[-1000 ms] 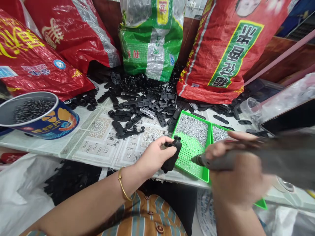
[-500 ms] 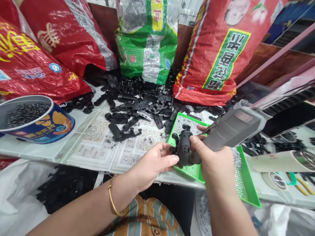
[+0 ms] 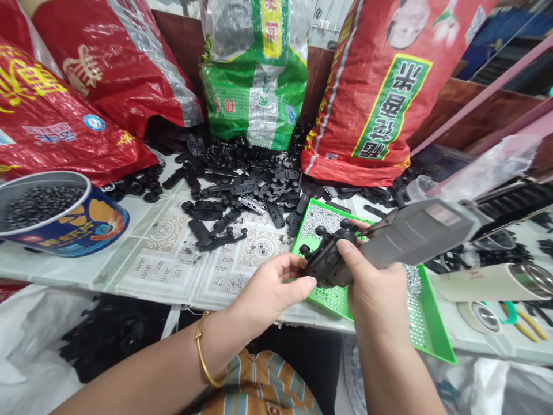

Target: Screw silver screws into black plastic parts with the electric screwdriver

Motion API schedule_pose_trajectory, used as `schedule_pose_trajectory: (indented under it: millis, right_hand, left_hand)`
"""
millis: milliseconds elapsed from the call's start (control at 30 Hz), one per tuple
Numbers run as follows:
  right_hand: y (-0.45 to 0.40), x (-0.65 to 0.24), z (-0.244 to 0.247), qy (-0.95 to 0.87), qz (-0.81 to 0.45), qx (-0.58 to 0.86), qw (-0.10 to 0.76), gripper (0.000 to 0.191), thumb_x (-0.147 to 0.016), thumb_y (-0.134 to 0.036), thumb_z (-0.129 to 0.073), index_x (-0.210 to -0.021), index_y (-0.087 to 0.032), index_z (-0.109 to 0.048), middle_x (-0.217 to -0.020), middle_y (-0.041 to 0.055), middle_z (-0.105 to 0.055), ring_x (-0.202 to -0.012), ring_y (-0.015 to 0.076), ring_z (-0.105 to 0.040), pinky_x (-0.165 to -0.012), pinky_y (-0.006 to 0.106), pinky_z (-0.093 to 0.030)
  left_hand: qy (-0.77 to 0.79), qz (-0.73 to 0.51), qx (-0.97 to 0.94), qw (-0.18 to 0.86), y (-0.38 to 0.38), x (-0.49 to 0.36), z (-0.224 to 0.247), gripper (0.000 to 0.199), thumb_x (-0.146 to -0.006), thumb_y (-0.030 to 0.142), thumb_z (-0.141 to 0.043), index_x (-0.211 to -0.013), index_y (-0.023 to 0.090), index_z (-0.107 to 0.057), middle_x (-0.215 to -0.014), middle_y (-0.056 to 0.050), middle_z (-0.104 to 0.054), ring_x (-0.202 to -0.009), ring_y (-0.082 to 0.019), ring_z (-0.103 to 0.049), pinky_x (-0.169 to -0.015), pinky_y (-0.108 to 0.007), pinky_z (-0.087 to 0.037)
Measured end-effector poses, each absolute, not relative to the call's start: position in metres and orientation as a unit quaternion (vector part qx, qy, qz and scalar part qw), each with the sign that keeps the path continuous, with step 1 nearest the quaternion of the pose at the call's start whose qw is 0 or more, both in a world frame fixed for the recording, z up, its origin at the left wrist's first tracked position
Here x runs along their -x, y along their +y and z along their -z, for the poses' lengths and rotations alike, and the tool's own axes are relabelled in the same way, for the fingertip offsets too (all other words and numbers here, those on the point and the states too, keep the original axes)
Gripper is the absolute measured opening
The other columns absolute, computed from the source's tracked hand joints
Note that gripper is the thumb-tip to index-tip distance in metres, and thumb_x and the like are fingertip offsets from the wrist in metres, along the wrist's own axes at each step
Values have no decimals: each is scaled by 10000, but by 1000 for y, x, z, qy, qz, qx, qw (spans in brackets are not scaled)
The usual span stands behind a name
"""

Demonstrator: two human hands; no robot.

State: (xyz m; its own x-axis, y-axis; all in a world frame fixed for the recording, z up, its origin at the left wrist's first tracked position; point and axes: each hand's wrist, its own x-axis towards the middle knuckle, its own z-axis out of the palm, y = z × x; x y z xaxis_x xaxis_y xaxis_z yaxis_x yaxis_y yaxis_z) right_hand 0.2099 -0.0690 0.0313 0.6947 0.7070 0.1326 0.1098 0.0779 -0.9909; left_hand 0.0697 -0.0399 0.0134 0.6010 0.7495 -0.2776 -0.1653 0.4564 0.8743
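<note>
My left hand [image 3: 283, 288] pinches the left end of a black plastic part [image 3: 326, 259] that has small round wheel-like knobs along its far side. My right hand [image 3: 375, 282] is closed round a bulky grey power tool [image 3: 419, 233], whose body slants up to the right. Its thumb lies against the right end of the black part, where part and tool meet; the tool's tip is hidden. Both hands are above a green perforated tray [image 3: 438, 331] that holds many small silvery pieces [image 3: 326, 218], perhaps screws.
Loose black plastic parts [image 3: 250, 187] are heaped behind the tray. Red and green sacks [image 3: 254, 86] stand at the back. On the left is a blue tub [image 3: 93, 222] of small dark pieces. A pale flask [image 3: 475, 282] and a tape roll [image 3: 481, 317] lie at the right.
The black part has turned in my hands, from nearly upright to slanting up to the right. The grey tool has shifted slightly to the right and down.
</note>
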Motion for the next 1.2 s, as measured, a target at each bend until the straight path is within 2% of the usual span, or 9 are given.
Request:
schedule_pose_trajectory:
  millis: [167, 333, 467, 567, 633, 867, 1033, 1200]
  right_hand:
    - [-70, -202, -31, -292, -191, 629, 695, 360, -620, -305, -741, -946, -200, -633, -835, -12, -574, -734, 110, -534, -707, 266, -434]
    - [-74, -200, -34, -311, -168, 667, 656, 310, -638, -331, -722, -895, -182, -632, -886, 19, -608, -750, 130, -565, -675, 276, -459]
    - [-79, -213, -35, -300, -136, 640, 695, 277, -679, -348, -682, -878, -167, -615, -719, 5, -604, -578, 112, -543, -572, 276, -446]
    - [-83, -226, -33, -293, -108, 572, 758, 318, -736, -415, -588, -921, -155, -583, -514, -45, -519, -454, 112, -491, -490, 272, -414]
    - [-84, -233, -28, -309, -101, 540, 777, 358, -749, -474, -524, -879, -144, -574, -449, -48, -492, -419, 126, -483, -455, 276, -402]
    - [-75, -238, -2, -325, -100, 513, 788, 360, -764, -511, -437, -806, -172, -551, -431, -49, -476, -367, 127, -462, -404, 271, -375]
    - [-67, -241, 6, -325, -111, 509, 789, 351, -751, -514, -442, -781, -180, -546, -426, -51, -463, -355, 120, -444, -377, 266, -367]
    - [-65, -243, 11, -321, -112, 506, 793, 346, -762, -495, -439, -785, -170, -553, -417, -48, -466, -351, 120, -445, -370, 264, -364]
  left_hand:
    - [350, -298, -484, 745, -47, -68, -10, 188, -711, 261, -633, -870, 164, -612, -792, -12, -602, -713, -116, -535, -681, -242, -428]
    - [345, -303, -476, 750, -48, -71, -11, 186, -738, 297, -612, -866, 164, -610, -809, -27, -623, -752, -142, -580, -723, -276, -461]
    - [373, -304, -435, 761, -45, -67, -6, 157, -750, 300, -591, -809, 154, -587, -690, -14, -620, -678, -130, -591, -667, -262, -468]
    - [400, -309, -404, 762, -44, -64, -1, 137, -776, 299, -555, -774, 163, -545, -519, 50, -511, -513, -80, -504, -581, -229, -438]
    - [415, -300, -380, 770, -45, -63, 2, 134, -790, 294, -530, -747, 170, -504, -464, 77, -441, -451, -62, -445, -537, -214, -408]
    - [457, -263, -354, 772, -46, -65, 1, 137, -760, 286, -545, -774, 164, -483, -558, 50, -511, -534, -81, -528, -608, -245, -435]
    - [446, -276, -366, 769, -45, -62, 12, 152, -776, 321, -526, -776, 176, -482, -456, 82, -444, -463, -78, -489, -588, -249, -442]
    - [440, -289, -376, 763, -46, -62, 18, 144, -791, 319, -515, -781, 178, -490, -447, 90, -417, -450, -69, -468, -589, -243, -450]
